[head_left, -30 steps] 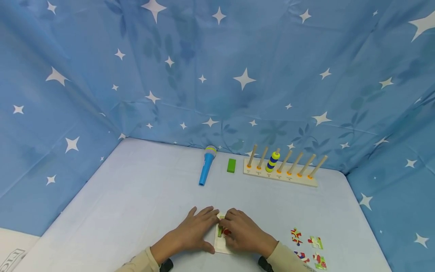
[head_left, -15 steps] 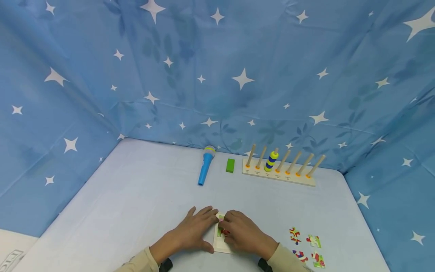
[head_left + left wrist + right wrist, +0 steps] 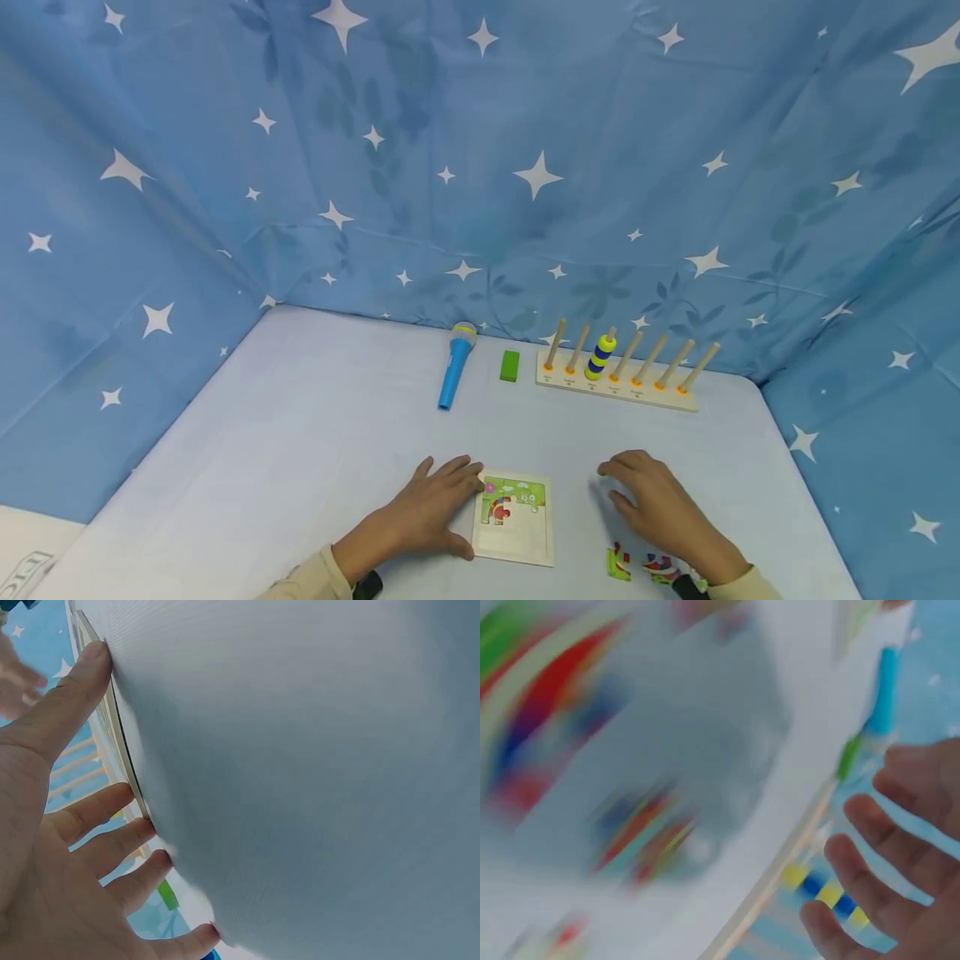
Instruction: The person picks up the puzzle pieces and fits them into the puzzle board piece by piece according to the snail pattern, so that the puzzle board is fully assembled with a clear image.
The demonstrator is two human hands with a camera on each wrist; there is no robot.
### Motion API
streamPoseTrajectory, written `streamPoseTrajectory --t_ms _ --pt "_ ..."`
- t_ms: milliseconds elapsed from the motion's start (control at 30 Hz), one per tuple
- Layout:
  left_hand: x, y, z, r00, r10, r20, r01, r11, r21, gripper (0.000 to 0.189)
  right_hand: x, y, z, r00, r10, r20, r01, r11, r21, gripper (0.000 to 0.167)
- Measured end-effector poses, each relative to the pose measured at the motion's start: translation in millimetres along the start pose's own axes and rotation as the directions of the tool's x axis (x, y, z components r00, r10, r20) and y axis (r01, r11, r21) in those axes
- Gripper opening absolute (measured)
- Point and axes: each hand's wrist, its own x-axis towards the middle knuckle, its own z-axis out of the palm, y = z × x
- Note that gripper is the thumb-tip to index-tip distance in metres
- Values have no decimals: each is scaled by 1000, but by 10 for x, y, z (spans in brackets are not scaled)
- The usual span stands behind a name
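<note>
A square wooden jigsaw board (image 3: 513, 546) lies near the front of the table, with fitted pieces (image 3: 504, 500) along its top and left. My left hand (image 3: 431, 512) rests at the board's left edge, fingers spread and thumb low; the left wrist view has its fingertips on the rim. To the right of the board, my right hand (image 3: 660, 508) hovers over the table, its relaxed fingers holding nothing. Below it lie loose puzzle pieces (image 3: 618, 562), some partly hidden by the wrist. They are blurred in the right wrist view, one piece (image 3: 547, 697) large at the left.
At the back lie a blue toy microphone (image 3: 454, 371) and a green block (image 3: 509, 366). Right of them stands a wooden peg rack (image 3: 618, 390) with yellow and blue beads (image 3: 600, 357) on one peg. A blue starry curtain (image 3: 480, 167) encloses the table.
My right hand has left the board and moved right, over the loose pieces, uncovering the board's picture. My left hand has stayed in place at the board's edge.
</note>
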Motion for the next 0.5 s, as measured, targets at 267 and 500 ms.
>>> streamPoseTrajectory --t_ms 267,500 --pt "12 15 -17 1000 -3 9 3 1000 -3 87 -364 428 -12 989 41 139 -42 999 7 26" --pt "11 24 -20 1000 3 9 -3 1000 -8 87 -512 560 -29 967 157 200 -165 986 22 32"
